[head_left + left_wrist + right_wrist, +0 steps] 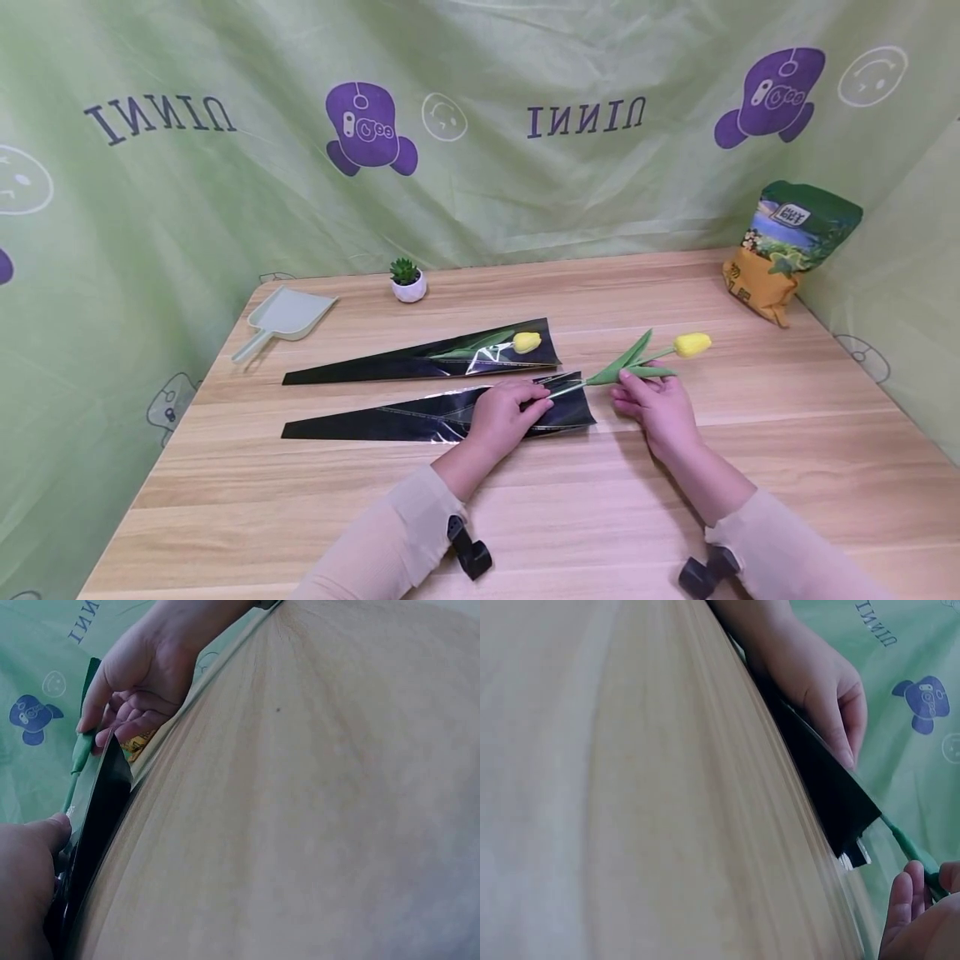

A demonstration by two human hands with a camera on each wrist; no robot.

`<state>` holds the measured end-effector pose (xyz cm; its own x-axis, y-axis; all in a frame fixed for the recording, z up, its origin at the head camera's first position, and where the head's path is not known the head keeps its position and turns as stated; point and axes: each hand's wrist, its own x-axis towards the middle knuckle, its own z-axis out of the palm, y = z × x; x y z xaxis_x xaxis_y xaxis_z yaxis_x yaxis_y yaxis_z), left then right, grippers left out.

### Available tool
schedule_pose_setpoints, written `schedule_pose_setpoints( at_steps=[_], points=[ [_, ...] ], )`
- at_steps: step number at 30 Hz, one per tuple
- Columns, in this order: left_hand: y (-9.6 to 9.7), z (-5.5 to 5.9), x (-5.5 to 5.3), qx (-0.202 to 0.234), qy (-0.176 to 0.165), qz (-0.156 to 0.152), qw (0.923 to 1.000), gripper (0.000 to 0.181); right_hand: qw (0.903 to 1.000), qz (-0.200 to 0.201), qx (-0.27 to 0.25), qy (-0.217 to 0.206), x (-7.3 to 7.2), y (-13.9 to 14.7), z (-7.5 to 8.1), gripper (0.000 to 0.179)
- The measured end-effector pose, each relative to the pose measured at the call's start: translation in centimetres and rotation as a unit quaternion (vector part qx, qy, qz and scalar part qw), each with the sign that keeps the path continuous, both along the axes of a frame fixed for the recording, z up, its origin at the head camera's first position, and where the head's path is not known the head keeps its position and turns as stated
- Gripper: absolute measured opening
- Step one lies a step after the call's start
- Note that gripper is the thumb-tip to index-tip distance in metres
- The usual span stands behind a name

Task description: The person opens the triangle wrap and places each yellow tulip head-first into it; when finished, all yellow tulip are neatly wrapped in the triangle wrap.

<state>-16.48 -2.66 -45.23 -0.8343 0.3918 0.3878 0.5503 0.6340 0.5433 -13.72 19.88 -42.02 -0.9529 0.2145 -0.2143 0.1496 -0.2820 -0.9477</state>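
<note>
A yellow artificial tulip (692,344) lies over the open wide end of the lower black flower sleeve (337,427), its stem pointing left into the opening. My right hand (658,408) pinches the tulip by its green leaves (81,754) and stem, below the bloom. At the sleeve's mouth, my left hand (506,417) grips the sleeve, its thumb and fingers close against the stem. The stem's lower end is hidden by that hand and the sleeve. Behind it lies a second black sleeve (360,368) with another yellow tulip (527,342) inside, seen through its clear front.
A pale dustpan (292,313) lies at the back left of the wooden table (247,517). Near the back edge stands a small potted succulent (408,287). A colourful snack bag (787,246) stands at the back right, against the green curtain (495,200).
</note>
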Motion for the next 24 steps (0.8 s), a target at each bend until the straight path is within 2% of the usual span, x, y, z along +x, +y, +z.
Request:
schedule_pose_setpoints(
  at_steps=[9, 14, 24],
  points=[
    [0.0, 0.0, 0.0, -0.003, 0.009, -0.004, 0.9999, 0.018, 0.9992, -0.015, -0.031, -0.019, 0.1, 1.2, 0.3, 0.008],
    [0.0, 0.0, 0.0, -0.002, 0.009, -0.005, 0.9999, 0.019, 0.9979, -0.021, -0.052, -0.032, 0.0, 1.3, 0.4, 0.01],
    [0.0, 0.1, 0.0, -0.001, 0.003, -0.007, 1.0, 0.019, 0.9964, -0.032, -0.063, -0.048, -0.3, 1.2, 0.3, 0.013]
  ],
)
